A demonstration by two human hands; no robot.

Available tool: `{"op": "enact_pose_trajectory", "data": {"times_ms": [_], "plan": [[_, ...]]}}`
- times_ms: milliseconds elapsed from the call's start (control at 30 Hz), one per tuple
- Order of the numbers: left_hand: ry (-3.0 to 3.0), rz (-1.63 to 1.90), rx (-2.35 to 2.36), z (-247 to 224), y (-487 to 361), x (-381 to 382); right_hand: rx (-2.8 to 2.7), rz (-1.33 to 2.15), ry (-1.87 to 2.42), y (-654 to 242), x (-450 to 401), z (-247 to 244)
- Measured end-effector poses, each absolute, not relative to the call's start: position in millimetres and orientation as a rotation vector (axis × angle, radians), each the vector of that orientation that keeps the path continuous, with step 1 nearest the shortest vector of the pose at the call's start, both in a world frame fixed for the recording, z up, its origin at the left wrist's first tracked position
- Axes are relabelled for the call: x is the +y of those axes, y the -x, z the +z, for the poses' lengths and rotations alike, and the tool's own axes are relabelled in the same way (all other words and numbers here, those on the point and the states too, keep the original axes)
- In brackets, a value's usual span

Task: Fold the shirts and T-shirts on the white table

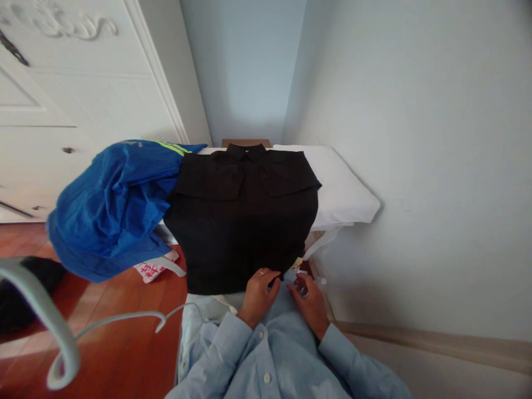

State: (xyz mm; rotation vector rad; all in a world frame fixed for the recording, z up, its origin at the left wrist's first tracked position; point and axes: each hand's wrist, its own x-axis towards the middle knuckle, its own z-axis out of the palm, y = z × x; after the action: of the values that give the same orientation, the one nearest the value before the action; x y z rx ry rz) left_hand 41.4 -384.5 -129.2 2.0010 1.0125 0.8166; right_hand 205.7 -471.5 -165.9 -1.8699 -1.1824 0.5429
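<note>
A black collared shirt [243, 233] lies spread on a white padded board [344, 188], its collar at the far edge and its lower part draped over the near edge. Its short sleeves, or flaps, rest across the upper chest. My left hand [260, 296], with a ring on one finger, pinches the shirt's bottom hem near its right corner. Just right of that corner, my right hand [308, 303] has curled fingers with the thumb apart, and nothing shows clearly between them. A small yellowish tag [297, 262] hangs beside the hem, close to my right fingertips.
A crumpled blue garment [112, 205] with yellow-green stripes hangs over the board's left end. Pale hangers [68, 343] stick into view at lower left. White cabinets [103, 83] stand left, a pale wall [436, 166] right. A red-printed white bag [152, 270] is below the board.
</note>
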Motion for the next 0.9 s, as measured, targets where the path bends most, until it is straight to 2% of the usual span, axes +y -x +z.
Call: {"op": "enact_pose_trajectory", "data": {"times_ms": [167,433,667,900], "plan": [[-1.749,0.93,0.983,-132.0,-36.7,-386.1,-1.183,0.612,1.84,-199.4,-453.1,-170.0],[-1.298,1.14,1.261,-136.4,-28.5,-373.7,-1.266,0.65,1.898,-190.2,-433.6,-173.0],[-1.297,1.093,1.164,-137.7,-26.7,-373.9,-1.473,0.593,1.865,-181.0,-421.4,-166.2],[-1.326,1.063,1.112,-137.3,-26.0,-373.4,-1.574,0.756,1.675,-178.6,-420.4,-161.7]]}}
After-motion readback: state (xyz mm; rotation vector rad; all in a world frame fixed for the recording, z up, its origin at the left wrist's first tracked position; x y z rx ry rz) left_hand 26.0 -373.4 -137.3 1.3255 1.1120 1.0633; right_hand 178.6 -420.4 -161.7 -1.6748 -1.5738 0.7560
